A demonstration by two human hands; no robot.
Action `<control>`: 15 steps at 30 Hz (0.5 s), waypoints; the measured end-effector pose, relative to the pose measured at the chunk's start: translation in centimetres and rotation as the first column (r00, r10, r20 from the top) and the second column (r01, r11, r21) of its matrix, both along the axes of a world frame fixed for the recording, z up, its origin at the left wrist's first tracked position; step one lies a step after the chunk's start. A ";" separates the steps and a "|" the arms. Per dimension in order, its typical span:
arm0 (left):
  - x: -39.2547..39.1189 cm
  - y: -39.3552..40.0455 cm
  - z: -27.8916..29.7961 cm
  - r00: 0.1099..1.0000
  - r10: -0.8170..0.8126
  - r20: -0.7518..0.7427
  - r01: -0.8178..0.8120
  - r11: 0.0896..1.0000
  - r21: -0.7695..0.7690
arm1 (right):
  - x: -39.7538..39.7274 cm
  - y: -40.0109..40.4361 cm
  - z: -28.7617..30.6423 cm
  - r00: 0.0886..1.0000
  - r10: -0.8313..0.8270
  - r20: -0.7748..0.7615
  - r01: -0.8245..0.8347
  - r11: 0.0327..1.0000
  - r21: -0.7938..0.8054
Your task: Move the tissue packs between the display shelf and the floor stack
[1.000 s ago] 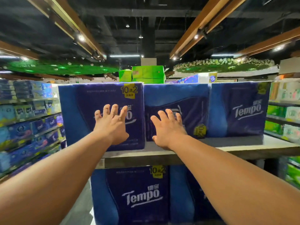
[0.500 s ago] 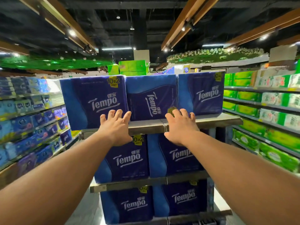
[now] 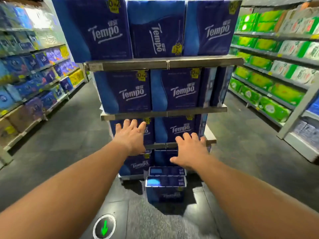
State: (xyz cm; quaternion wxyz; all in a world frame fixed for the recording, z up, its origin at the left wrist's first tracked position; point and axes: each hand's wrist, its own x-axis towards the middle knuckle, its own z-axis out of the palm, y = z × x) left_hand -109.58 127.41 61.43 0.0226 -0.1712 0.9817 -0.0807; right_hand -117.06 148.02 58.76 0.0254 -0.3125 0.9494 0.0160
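A tiered display shelf (image 3: pixel 164 64) stands straight ahead, filled on every level with dark blue Tempo tissue packs (image 3: pixel 110 30). On the floor in front of it sits a small stack of two blue packs (image 3: pixel 165 184), one resting on the other. My left hand (image 3: pixel 132 135) hovers with spread fingers in front of a pack on the third tier. My right hand (image 3: pixel 189 150) is lower, fingers apart, above the floor stack. Neither hand holds anything.
Long shelves of blue tissue goods (image 3: pixel 31 69) line the aisle on the left, green packs (image 3: pixel 276 66) on the right. The dark floor carries a round green arrow marker (image 3: pixel 104 228) near my feet.
The view has tilted down from the top shelf to the lower tiers and floor. Both hands have dropped from the top shelf's edge towards the lower packs, staying empty.
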 end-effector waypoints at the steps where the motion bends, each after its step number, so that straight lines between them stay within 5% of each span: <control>1: 0.8 1.1 -1.8 1.000 -0.009 0.023 0.009 1.000 0.010 | 1.1 1.0 -1.6 1.000 -0.004 0.028 0.004 1.000 0.006; 8: 5.3 7.2 -11.5 0.974 -0.044 0.223 0.030 0.997 0.067 | 5.6 7.3 -8.8 0.982 -0.051 0.184 0.037 0.996 0.079; 15: 5.6 10.5 -13.5 0.967 -0.042 0.250 0.020 0.996 0.091 | 4.6 11.6 -10.8 0.976 -0.070 0.206 0.053 0.995 0.090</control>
